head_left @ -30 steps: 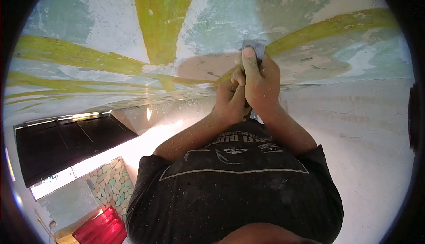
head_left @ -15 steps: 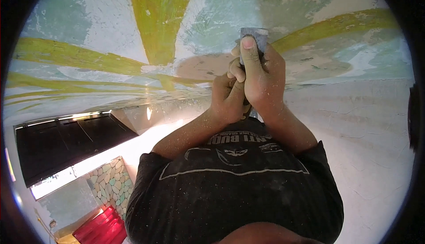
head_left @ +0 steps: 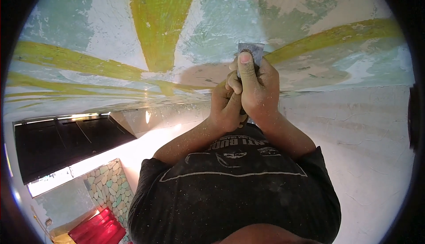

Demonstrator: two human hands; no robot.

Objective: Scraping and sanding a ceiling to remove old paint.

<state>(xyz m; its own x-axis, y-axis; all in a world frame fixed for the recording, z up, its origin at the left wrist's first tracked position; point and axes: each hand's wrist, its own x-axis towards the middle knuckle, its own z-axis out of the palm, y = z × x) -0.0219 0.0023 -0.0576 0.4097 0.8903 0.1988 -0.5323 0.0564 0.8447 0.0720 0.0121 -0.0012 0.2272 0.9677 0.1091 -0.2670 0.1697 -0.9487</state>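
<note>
Both my hands are closed together on a scraper [head_left: 250,48] with a flat, grey, dusty metal blade. My right hand [head_left: 261,87] wraps it high up, with the thumb lying along the blade. Just below and to the left, my left hand [head_left: 225,107] grips the lower part; the handle is mostly hidden by the fingers. The blade's far edge is at or near the painted surface [head_left: 221,27], whose pale green and white paint is patchy and worn. Whether the edge touches it, I cannot tell. Pale specks of dust cling to both forearms.
Yellow-green painted bands [head_left: 161,18] spread across the surface. A cracked white wall [head_left: 354,129] stands at the right. To the left are a dark panelled opening [head_left: 66,144], a patch of pebble stonework [head_left: 108,184] and a shiny red object [head_left: 99,228].
Both hands and the scraper have come down the view, nearer my chest, and slightly left. The grip is the same. The view itself has shifted a little.
</note>
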